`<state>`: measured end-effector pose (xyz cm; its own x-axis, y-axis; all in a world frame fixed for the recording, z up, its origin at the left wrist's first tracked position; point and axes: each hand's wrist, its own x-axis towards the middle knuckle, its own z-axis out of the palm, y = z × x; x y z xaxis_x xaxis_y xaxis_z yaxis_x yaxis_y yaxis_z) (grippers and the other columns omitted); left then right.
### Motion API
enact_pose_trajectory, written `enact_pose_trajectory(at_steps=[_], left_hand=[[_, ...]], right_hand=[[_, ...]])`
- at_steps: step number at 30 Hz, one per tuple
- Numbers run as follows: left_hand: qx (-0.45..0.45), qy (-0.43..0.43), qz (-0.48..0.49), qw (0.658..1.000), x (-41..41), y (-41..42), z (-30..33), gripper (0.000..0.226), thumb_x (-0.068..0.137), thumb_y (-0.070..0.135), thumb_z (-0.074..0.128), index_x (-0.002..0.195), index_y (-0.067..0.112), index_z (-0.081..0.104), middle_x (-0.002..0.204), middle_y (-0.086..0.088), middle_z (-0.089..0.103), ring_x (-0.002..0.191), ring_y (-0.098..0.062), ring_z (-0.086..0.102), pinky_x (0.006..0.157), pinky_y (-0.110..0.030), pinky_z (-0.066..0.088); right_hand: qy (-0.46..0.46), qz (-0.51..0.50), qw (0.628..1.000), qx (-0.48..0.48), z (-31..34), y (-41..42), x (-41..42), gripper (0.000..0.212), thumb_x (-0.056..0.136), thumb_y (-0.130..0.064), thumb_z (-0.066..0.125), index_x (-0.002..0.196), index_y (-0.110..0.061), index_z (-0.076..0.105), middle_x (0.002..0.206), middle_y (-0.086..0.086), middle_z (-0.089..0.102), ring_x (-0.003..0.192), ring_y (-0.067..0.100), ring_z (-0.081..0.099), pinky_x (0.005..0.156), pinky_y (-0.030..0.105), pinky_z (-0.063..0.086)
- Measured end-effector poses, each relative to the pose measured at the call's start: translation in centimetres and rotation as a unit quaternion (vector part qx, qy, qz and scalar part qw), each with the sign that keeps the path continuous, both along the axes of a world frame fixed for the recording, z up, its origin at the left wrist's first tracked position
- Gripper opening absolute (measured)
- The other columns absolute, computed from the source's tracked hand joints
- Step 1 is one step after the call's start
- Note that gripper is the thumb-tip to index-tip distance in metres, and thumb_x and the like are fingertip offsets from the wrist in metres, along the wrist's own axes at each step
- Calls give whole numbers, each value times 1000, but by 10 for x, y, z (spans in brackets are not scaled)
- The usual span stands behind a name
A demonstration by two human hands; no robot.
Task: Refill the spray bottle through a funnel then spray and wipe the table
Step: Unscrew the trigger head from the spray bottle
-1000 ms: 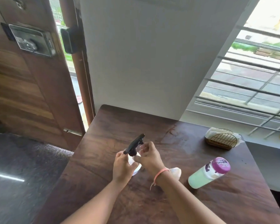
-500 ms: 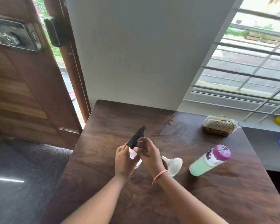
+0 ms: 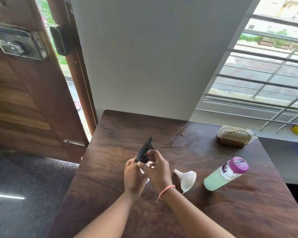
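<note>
A small clear spray bottle with a black trigger head [image 3: 144, 150] stands upright between my hands over the dark wooden table [image 3: 230, 212]. My left hand [image 3: 133, 176] grips the bottle's body, which is mostly hidden. My right hand [image 3: 157, 169] curls its fingers round the black collar under the head. A white funnel [image 3: 187, 178] lies on its side just right of my right wrist. Further right stands a pale green refill bottle [image 3: 224, 174] with a purple cap.
A wire holder with white napkins [image 3: 235, 137] sits at the table's far right corner. A white wall rises behind the table, a barred window to the right, an open wooden door [image 3: 29, 100] to the left. The table's left edge drops to dark floor.
The view has shifted, so the funnel now shows beside my right wrist. Both hands stay on the spray bottle, and my right fingers have moved around its collar.
</note>
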<state>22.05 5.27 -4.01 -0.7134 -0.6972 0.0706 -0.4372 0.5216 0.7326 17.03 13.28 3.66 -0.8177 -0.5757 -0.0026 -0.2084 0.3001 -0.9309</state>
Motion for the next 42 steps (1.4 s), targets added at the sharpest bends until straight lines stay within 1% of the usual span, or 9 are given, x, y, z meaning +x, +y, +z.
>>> enact_pose_trajectory(at_steps=[4, 7, 11, 14, 21, 26, 28, 35, 42], left_hand=[[22, 8, 16, 1000, -1, -1, -2, 45, 71, 20, 69, 115, 18, 64, 107, 10, 66, 109, -19, 50, 90, -21, 43], [10, 11, 10, 1000, -2, -2, -1, 59, 74, 30, 74, 130, 19, 57, 119, 11, 63, 111, -19, 50, 94, -30, 47], [0, 52, 10, 999, 0, 1, 4, 50, 73, 31, 77, 119, 20, 59, 112, 7, 66, 105, -24, 53, 85, -31, 46], [-8, 86, 6, 996, 2, 2, 8, 42, 71, 49, 62, 108, 35, 48, 104, 10, 66, 97, -20, 50, 78, -30, 46], [14, 59, -8, 998, -2, -4, 13, 45, 78, 47, 63, 112, 16, 62, 112, 5, 65, 109, -25, 50, 84, -35, 47], [43, 45, -33, 998, -7, -17, 16, 34, 83, 39, 71, 108, 20, 61, 111, 11, 63, 111, -19, 47, 84, -32, 43], [37, 41, -36, 998, -8, -18, 15, 35, 83, 42, 71, 109, 21, 61, 113, 11, 63, 111, -19, 47, 85, -31, 42], [30, 28, -30, 999, -7, -17, 16, 41, 84, 47, 68, 114, 21, 60, 117, 8, 62, 115, -19, 47, 86, -35, 47], [39, 42, -6, 998, -9, -13, 20, 40, 82, 35, 72, 116, 17, 62, 118, 6, 63, 114, -21, 47, 86, -29, 39]], right_hand=[[16, -3, 999, -34, 13, -3, -2, 30, 76, -21, 79, 87, -41, 60, 84, -16, 70, 83, 2, 65, 78, 19, 51], [-2, -19, 998, -68, 23, -4, -5, 23, 78, -23, 78, 94, -34, 65, 83, -15, 71, 80, 2, 66, 75, 19, 52], [-36, -43, 991, -120, 31, -10, -10, 24, 79, -27, 78, 99, -24, 65, 88, -6, 73, 85, 12, 69, 80, 31, 55], [-31, -29, 988, -147, 44, -17, -15, 25, 82, -23, 75, 104, -21, 64, 90, -3, 73, 85, 16, 70, 83, 39, 56], [-32, 13, 980, -196, 67, -25, -24, 25, 91, -6, 62, 112, -18, 59, 87, 0, 71, 89, 20, 69, 89, 44, 53], [-36, 38, 969, -243, 90, -29, -32, 24, 93, 1, 56, 115, -9, 53, 88, 9, 67, 87, 19, 65, 57, 31, 55], [-31, 48, 964, -261, 98, -29, -35, 26, 93, 3, 55, 116, -8, 52, 88, 12, 63, 87, 22, 63, 58, 32, 56], [24, 89, 968, -232, 100, -30, -34, 37, 93, 9, 51, 128, 1, 45, 92, 2, 62, 85, 11, 63, 65, 34, 55], [62, 160, 964, -206, 112, -31, -28, 40, 90, -1, 59, 125, -17, 49, 101, -16, 64, 91, 9, 61, 70, 30, 53]])
